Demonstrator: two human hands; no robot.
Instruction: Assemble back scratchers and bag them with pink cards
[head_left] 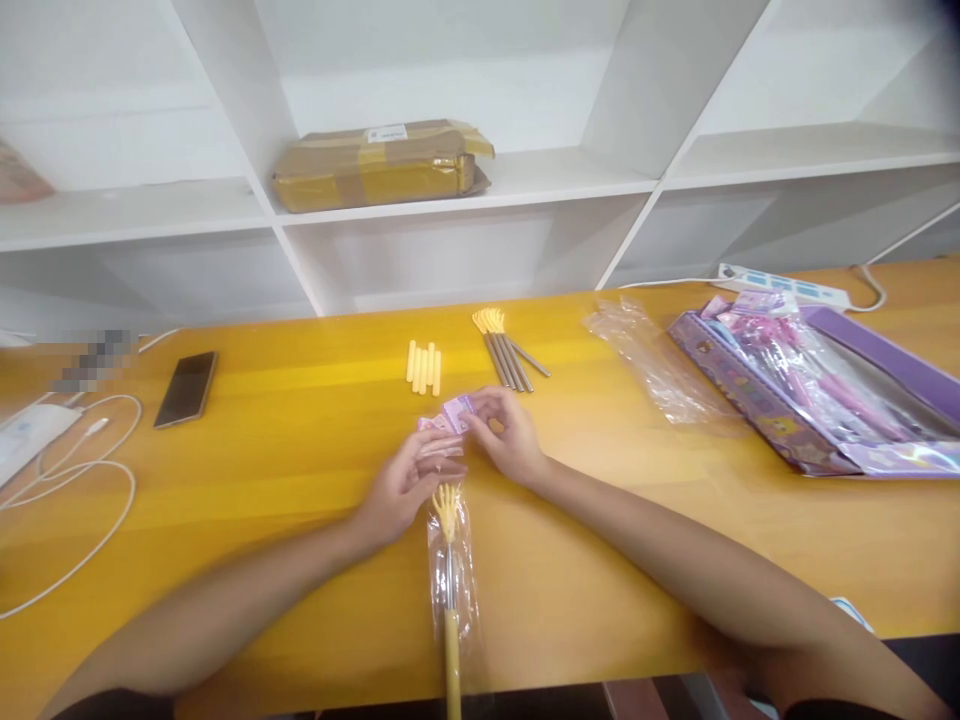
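Note:
On the wooden table before me, a yellow hand-shaped back scratcher (450, 580) with a metal rod and yellow handle lies inside a clear plastic bag (466, 590). At the top of that bag, my left hand (401, 485) has its fingers closed on the bag's top edge. My right hand (510, 430) pinches a small purple printed card (457, 412) just above, and more pink-purple cards (431, 424) show beside it, partly hidden by my left fingers. Behind my hands are several yellow sticks (424, 368) and several metal rods with yellow hand-shaped heads (506, 350).
At the right sits an open purple box (806, 450) with pink items in clear wrapping, beside loose plastic bags (645, 355). A power strip (784, 287) lies behind. A phone (186, 389) and white cables are at left. A taped parcel (379, 168) rests on the shelf.

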